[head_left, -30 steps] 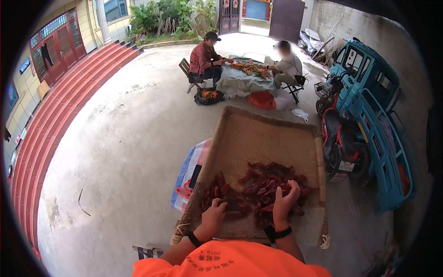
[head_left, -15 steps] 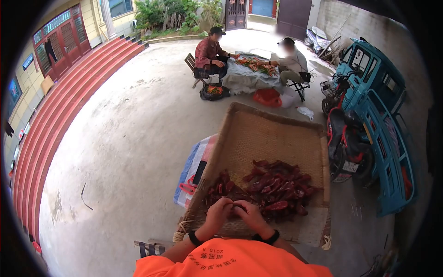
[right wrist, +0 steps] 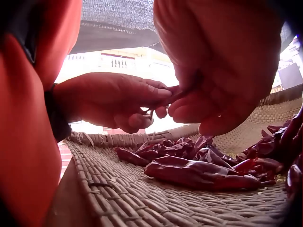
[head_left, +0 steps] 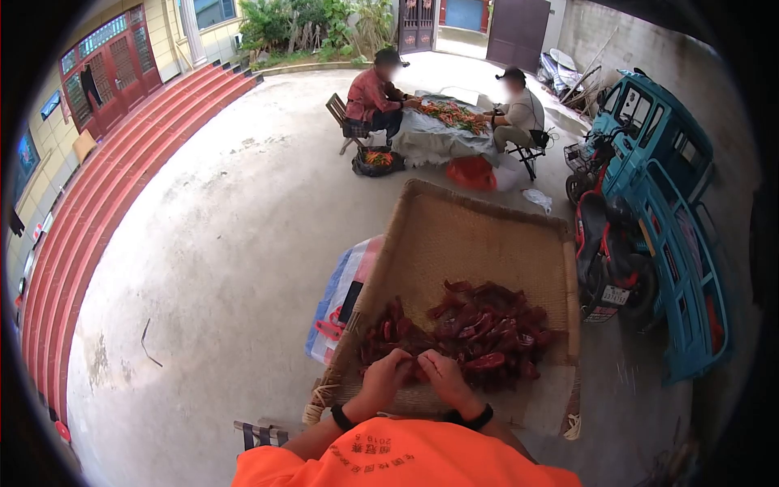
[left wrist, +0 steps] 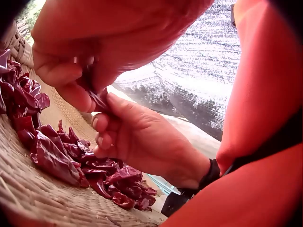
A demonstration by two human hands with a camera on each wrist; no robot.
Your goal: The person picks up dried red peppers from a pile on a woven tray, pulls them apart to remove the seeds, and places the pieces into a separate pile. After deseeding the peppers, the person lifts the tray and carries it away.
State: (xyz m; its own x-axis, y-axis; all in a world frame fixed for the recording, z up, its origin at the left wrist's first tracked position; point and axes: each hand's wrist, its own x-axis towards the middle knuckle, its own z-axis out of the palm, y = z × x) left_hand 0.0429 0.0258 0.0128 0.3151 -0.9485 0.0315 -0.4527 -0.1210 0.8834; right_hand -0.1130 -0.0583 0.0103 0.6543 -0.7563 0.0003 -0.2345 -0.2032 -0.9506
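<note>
Both hands meet low over the near part of a woven basket tray (head_left: 458, 235). My left hand (head_left: 383, 381) pinches one end of a dark red dried chili pepper (left wrist: 98, 98), and my right hand (head_left: 450, 385) pinches the other end between thumb and fingers. Much of the pepper is hidden by the fingers. Just beyond the hands lies a large pile of dried chili peppers (head_left: 495, 321) on the right. A smaller heap of chili peppers (head_left: 393, 329) is at the left, close to the left hand.
Left of the tray is a striped cloth (head_left: 345, 280) with a black phone-like object (head_left: 351, 301) and red-handled scissors (head_left: 330, 328). Two people sit ahead at a covered table (head_left: 442, 144) of peppers. A motor scooter (head_left: 604, 252) and blue three-wheeler (head_left: 673, 219) stand right.
The right hand has left the right pile and come together with the left hand near the tray's front. Since half a second ago, the fingertips have drawn slightly apart around the pepper.
</note>
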